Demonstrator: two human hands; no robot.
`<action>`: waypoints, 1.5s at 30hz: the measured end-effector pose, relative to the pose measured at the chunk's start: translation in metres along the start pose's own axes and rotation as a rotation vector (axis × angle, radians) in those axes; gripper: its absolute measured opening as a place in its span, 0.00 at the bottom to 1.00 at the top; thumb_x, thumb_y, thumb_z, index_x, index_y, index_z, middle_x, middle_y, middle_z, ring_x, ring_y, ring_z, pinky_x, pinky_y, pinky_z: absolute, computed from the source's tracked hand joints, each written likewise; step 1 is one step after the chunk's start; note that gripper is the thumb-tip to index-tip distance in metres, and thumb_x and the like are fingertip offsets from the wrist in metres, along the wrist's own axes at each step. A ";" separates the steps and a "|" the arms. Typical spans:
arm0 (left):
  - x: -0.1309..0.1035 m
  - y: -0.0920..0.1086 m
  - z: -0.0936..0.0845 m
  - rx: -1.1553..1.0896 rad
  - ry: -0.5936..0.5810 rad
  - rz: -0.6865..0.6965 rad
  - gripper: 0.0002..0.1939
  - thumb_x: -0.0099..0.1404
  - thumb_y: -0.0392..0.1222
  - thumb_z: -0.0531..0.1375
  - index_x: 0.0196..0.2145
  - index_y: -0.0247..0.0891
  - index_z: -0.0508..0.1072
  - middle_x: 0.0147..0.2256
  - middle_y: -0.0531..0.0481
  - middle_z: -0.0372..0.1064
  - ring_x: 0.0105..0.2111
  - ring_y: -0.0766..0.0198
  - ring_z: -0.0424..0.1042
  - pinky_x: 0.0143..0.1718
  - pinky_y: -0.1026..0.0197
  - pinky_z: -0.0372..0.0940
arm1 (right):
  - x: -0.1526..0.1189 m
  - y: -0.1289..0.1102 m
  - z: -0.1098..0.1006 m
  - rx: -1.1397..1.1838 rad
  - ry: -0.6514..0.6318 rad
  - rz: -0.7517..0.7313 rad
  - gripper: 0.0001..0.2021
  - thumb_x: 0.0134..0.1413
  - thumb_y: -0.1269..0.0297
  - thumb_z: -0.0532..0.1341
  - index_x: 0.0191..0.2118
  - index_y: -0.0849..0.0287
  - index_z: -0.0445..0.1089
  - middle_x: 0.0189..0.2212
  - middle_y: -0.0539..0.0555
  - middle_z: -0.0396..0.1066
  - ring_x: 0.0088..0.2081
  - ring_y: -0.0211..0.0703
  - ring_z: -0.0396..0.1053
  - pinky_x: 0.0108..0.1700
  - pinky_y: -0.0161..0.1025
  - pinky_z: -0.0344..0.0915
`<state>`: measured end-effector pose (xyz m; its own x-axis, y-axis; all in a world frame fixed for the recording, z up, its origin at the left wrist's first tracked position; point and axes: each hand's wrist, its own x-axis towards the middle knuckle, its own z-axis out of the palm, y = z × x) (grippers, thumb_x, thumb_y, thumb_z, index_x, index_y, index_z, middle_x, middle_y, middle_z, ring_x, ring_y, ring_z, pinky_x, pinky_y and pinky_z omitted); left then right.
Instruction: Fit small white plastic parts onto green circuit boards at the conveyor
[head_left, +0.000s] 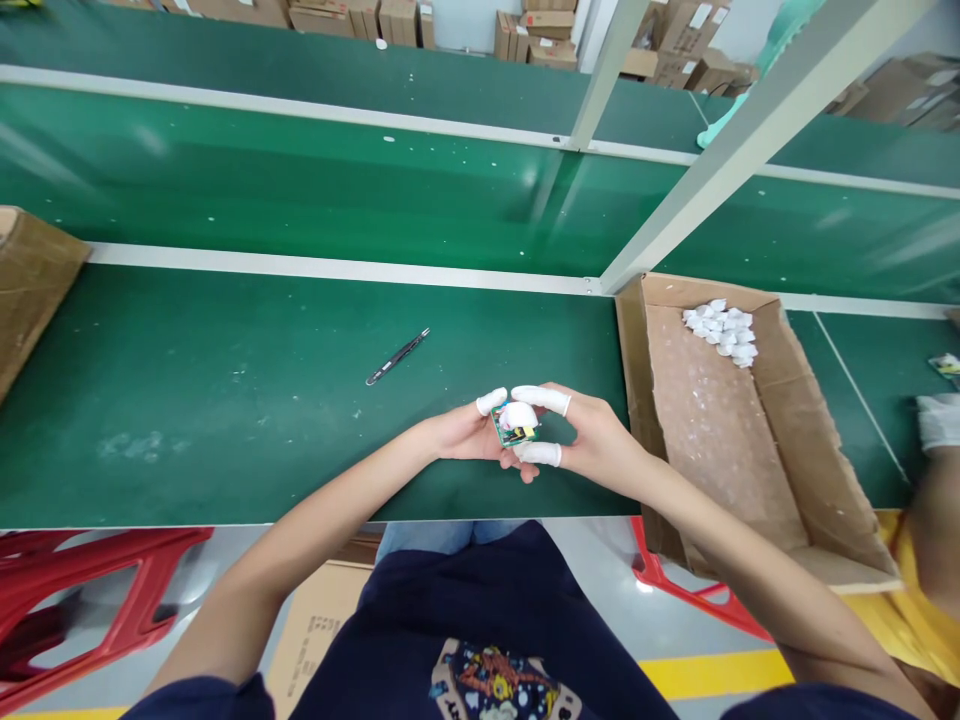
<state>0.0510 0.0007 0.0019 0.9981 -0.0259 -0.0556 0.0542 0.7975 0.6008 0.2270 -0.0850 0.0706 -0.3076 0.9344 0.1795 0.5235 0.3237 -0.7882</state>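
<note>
A small green circuit board (506,436) with a rounded white part (519,415) on top is held over the front of the green bench. My left hand (471,432) grips the board's left side, thumb on its edge and fingers beneath. White finger cots cover the left thumb and two fingertips of my right hand (592,430). The right thumb and forefinger close around the white part from the right; whether they press on it or on the board's edge I cannot tell. Beyond my hands, black tweezers (398,357) lie on the bench.
An open cardboard box (750,470) stands right of my hands, several small white pieces (721,330) at its far end. Another carton (34,290) sits at far left. A metal post (720,170) rises behind the box. A co-worker's hand (937,425) shows at the right edge.
</note>
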 end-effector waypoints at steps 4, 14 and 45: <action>0.004 -0.006 0.003 0.043 0.079 0.102 0.40 0.51 0.77 0.53 0.35 0.33 0.74 0.22 0.46 0.72 0.31 0.56 0.75 0.38 0.56 0.65 | 0.000 -0.003 0.003 -0.016 0.147 0.004 0.18 0.52 0.59 0.67 0.48 0.54 0.67 0.38 0.53 0.72 0.39 0.45 0.72 0.42 0.42 0.70; -0.002 -0.003 0.017 0.026 0.215 0.246 0.30 0.46 0.58 0.71 0.38 0.29 0.76 0.34 0.37 0.76 0.39 0.51 0.75 0.45 0.51 0.65 | -0.001 -0.009 0.011 -0.140 0.234 -0.171 0.22 0.52 0.62 0.66 0.52 0.52 0.61 0.44 0.58 0.69 0.45 0.50 0.69 0.44 0.48 0.70; 0.003 -0.003 0.018 0.070 0.323 0.287 0.27 0.48 0.59 0.70 0.35 0.30 0.77 0.32 0.42 0.75 0.38 0.54 0.75 0.48 0.48 0.66 | -0.001 -0.001 0.012 0.177 0.258 -0.049 0.06 0.58 0.64 0.62 0.42 0.53 0.69 0.39 0.54 0.70 0.38 0.42 0.71 0.41 0.43 0.71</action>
<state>0.0542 -0.0130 0.0144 0.9135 0.3893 -0.1180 -0.2113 0.7020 0.6801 0.2174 -0.0877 0.0638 -0.1054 0.9326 0.3452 0.3594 0.3594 -0.8612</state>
